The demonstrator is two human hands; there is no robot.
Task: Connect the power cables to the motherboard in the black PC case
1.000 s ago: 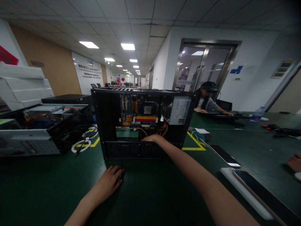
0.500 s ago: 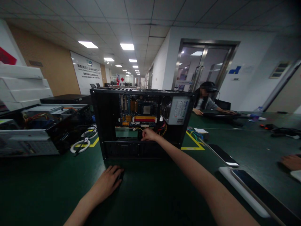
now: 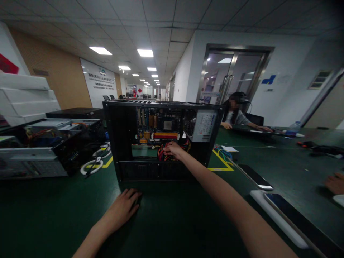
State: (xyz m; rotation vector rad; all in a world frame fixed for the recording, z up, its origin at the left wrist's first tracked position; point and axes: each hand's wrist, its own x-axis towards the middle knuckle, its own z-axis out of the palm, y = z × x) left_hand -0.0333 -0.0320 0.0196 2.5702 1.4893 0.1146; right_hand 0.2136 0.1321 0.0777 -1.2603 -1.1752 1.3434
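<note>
A black computer case (image 3: 138, 170) stands upright on the green table in front of me, its side open. Inside show the motherboard (image 3: 166, 124) with red and yellow memory slots and the power supply (image 3: 205, 125) at upper right. My right hand (image 3: 174, 149) reaches into the lower middle of the case, fingers closed around a bundle of red, black and yellow power cables (image 3: 160, 153). My left hand (image 3: 125, 204) lies on the table before the case, fingers apart and holding nothing.
Another opened computer case (image 3: 29, 161) lies at left, near coiled white cable (image 3: 91, 167). To the right are coloured wires (image 3: 225, 154), a phone (image 3: 255, 176) and a larger dark-topped device (image 3: 295, 222). A person (image 3: 236, 114) sits behind; another person's hand (image 3: 335, 184) is at the right edge.
My right hand has shifted slightly up, and the coloured power cables now show at its fingers, where a dark piece showed before. My left hand has stayed still.
</note>
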